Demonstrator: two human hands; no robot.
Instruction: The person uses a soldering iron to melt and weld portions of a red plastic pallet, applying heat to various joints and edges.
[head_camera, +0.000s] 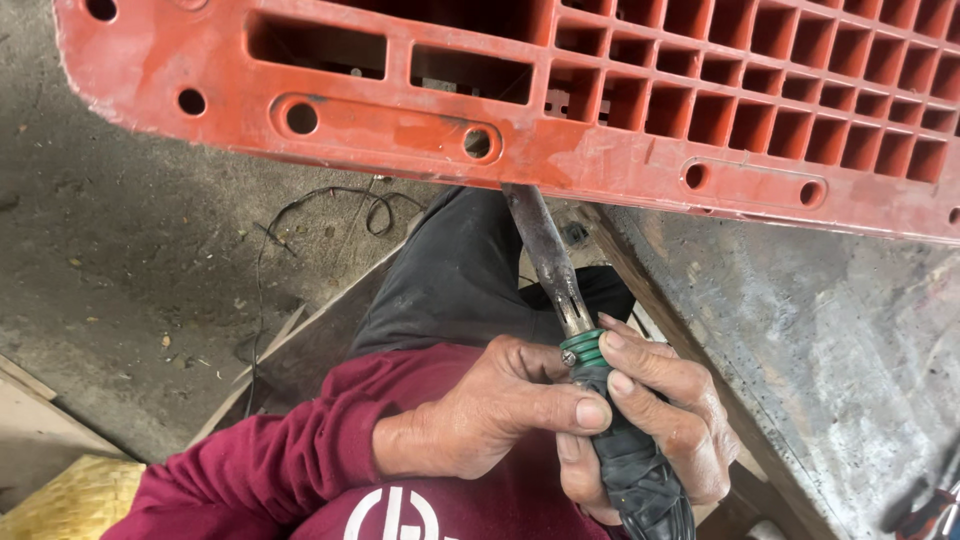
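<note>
Here: left hand (500, 410) and right hand (660, 420), both closed tight around the black-taped handle of a long grey metal-bladed tool (570, 330), tip touching the worn red plastic grid panel (560, 150).

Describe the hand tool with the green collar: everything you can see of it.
The hand tool has a flat, dull, darkened metal blade, a ribbed green collar and a handle wrapped in black tape. It points up and slightly left; its tip meets the lower edge of the red plastic grid panel. The right hand grips the handle, and the left hand pinches it just below the collar.
</note>
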